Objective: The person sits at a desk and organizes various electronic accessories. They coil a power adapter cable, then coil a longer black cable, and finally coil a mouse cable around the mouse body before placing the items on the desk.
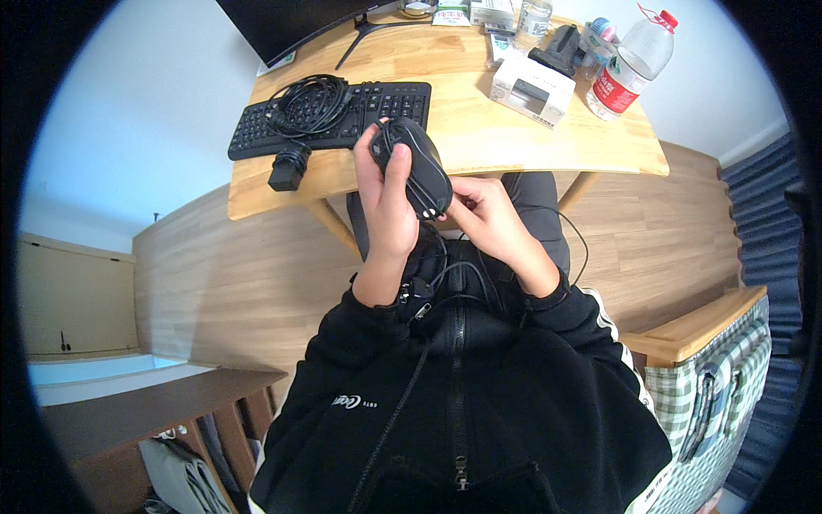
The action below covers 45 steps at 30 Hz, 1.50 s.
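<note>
A black computer mouse point(425, 160) is gripped in my left hand point(389, 199), held above the desk's front edge. The thumb lies across its side, and strands of thin black mouse cable point(416, 183) run along it. My right hand point(488, 209) is at the mouse's lower right end, fingers curled close against it. Whether they pinch the cable is hidden. Behind the mouse, a black keyboard point(250, 132) lies on the desk, with a coiled black cable point(314, 103) on top. A black power adapter point(287, 172) with wound cord rests at the desk's front edge.
On the wooden desk point(469, 144) stand a white box point(533, 93), a large red-capped bottle point(632, 64), a smaller bottle point(533, 26) and a monitor point(289, 22). A loose black cable point(585, 247) loops by my right wrist. A cloth-draped wooden chair point(700, 327) stands at right.
</note>
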Each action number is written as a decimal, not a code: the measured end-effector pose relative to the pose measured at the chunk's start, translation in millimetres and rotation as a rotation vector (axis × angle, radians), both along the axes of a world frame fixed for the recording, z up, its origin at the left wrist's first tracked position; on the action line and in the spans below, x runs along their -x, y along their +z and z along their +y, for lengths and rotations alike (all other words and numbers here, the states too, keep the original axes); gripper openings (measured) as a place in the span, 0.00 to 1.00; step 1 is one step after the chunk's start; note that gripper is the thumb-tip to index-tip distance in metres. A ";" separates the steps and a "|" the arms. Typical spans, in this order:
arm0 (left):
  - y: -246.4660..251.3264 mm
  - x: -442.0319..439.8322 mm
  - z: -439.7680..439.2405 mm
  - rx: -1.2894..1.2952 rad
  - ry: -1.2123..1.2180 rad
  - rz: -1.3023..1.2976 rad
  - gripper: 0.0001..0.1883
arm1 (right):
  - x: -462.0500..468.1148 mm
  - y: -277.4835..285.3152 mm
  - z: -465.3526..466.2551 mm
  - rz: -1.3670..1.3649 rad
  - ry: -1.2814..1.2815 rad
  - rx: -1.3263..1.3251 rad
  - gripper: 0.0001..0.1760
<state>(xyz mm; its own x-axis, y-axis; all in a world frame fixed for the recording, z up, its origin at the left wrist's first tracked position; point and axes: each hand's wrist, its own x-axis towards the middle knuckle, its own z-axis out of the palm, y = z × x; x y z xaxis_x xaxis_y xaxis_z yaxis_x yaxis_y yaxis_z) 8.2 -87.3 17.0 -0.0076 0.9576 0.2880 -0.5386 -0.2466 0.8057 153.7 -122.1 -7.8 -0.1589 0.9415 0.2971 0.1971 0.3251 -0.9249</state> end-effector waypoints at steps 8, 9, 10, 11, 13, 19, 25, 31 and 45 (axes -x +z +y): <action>-2.0 7.0 15.5 0.031 0.087 -0.030 0.27 | 8.4 -0.9 -3.9 -0.007 0.001 -0.014 0.16; 0.3 6.5 14.2 0.032 0.092 -0.041 0.27 | 8.4 -3.7 -3.0 0.074 0.046 0.007 0.17; 1.2 6.6 13.1 0.034 0.097 -0.051 0.27 | 9.4 -4.0 -2.7 0.156 0.092 0.031 0.17; 1.0 7.2 12.7 0.026 0.107 -0.025 0.27 | 10.2 -4.1 -2.4 0.238 0.136 0.054 0.18; 0.7 8.1 12.4 0.009 0.126 0.025 0.27 | 8.1 6.3 -5.6 0.400 0.214 0.192 0.16; 1.6 3.6 8.1 -0.043 0.186 0.081 0.26 | 7.9 3.0 -1.8 0.496 0.213 0.227 0.16; 0.8 -6.4 -1.0 -0.071 0.155 0.158 0.26 | 13.1 -5.8 0.0 0.451 0.228 0.253 0.24; 4.4 1.1 3.0 -0.040 0.145 0.093 0.26 | 3.0 4.6 -2.2 0.632 0.392 0.321 0.15; 1.5 -4.0 -2.1 -0.002 0.091 0.000 0.25 | 15.9 5.7 -2.9 0.480 0.257 0.248 0.14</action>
<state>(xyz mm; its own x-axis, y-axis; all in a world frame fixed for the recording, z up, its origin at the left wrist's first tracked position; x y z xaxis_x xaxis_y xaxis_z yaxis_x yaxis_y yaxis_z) 12.2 -89.4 18.5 -0.0945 0.9524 0.2898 -0.5137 -0.2960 0.8053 137.8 -125.1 -2.1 -0.2928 0.9413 0.1678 -0.3178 0.0697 -0.9456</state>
